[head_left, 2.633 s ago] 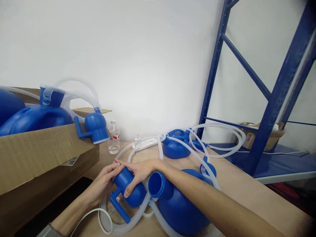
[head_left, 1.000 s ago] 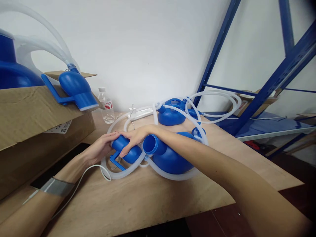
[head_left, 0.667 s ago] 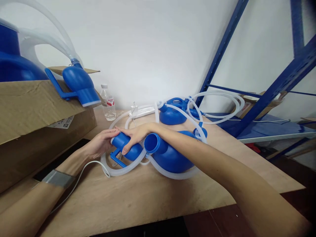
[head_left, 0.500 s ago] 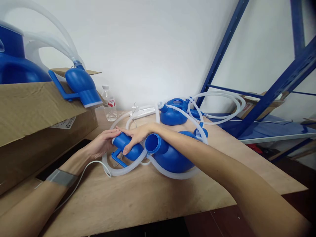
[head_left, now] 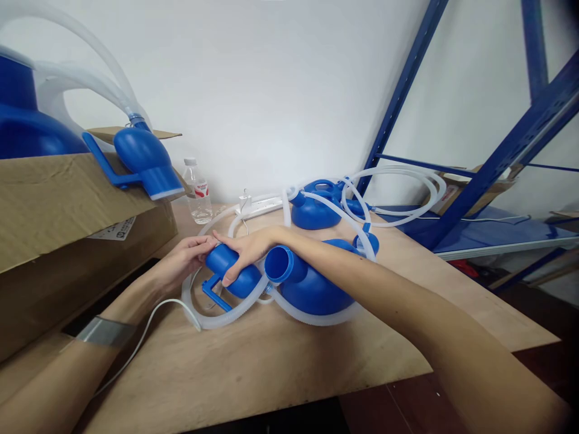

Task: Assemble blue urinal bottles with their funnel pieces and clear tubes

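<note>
A blue plastic urinal cup with a side handle (head_left: 246, 281) lies on its side on the wooden table. My right hand (head_left: 244, 250) is wrapped over it from above, thumb on the near side. At the cup's far left end, my left hand (head_left: 192, 256) is closed, with thumb and fingertips pinched at the mouth's edge; what lies between them is hidden. A translucent hose (head_left: 217, 319) loops around the cup. Beside it, partly under my right forearm, a blue urinal bottle (head_left: 312, 289) lies with its round open neck toward me.
Behind stands another blue bottle (head_left: 316, 208) with coiled hose (head_left: 420, 217). A water bottle (head_left: 199, 196) and a white power strip (head_left: 266, 206) sit near the wall. A cardboard box (head_left: 81, 199) at left holds more blue urinals. Blue metal shelving (head_left: 470, 235) is at right.
The view has shifted slightly. My left fingertips have moved a little along the cup's mouth, and the white edge seen there earlier no longer shows. My right hand keeps its hold.
</note>
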The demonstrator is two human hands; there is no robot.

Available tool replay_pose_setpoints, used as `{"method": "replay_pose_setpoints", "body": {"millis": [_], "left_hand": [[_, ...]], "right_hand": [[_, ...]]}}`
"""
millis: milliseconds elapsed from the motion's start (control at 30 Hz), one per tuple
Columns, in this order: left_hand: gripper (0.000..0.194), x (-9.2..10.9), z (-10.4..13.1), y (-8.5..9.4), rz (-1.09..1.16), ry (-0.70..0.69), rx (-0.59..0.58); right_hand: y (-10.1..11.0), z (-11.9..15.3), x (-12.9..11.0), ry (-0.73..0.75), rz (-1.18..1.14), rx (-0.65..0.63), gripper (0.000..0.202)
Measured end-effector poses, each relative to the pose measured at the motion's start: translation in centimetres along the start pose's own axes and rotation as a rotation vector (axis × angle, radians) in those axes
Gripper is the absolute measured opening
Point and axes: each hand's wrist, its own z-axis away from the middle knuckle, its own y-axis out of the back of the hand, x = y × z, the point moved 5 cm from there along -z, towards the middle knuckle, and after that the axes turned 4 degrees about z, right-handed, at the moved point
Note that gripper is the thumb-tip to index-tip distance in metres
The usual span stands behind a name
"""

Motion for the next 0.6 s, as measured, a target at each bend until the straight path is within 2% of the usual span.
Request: {"method": "replay_pose_setpoints", "body": {"millis": [67,167,300,400,600], "left_hand": [[0.04,0.2,-0.1,0.0,-0.117,-0.076,0.012],[0.047,0.6,-0.1,0.7,-0.227,-0.187,0.121],[0.051,0.7,-0.2,0.8,-0.54,-0.217,0.123],[0.047,1.0,0.1,0.8,-0.741,-0.257,0.2],[0.033,1.7,1.4,-0.5,-0.775,-0.371,0.286]], "right_hand": [[0.2,0.0,0.2,-0.02,0.016,0.026,0.158],[0.6,0.0,0.6,-0.006,0.022,0.058,0.157],[1.5,0.1,1.5,-0.011,0.029,0.105,0.154],[2.2,0.6,2.3,-0.052,-0.039,0.169,0.15],[3.2,1.5,3.8,-0.092,-0.244,0.296,0.15]]}}
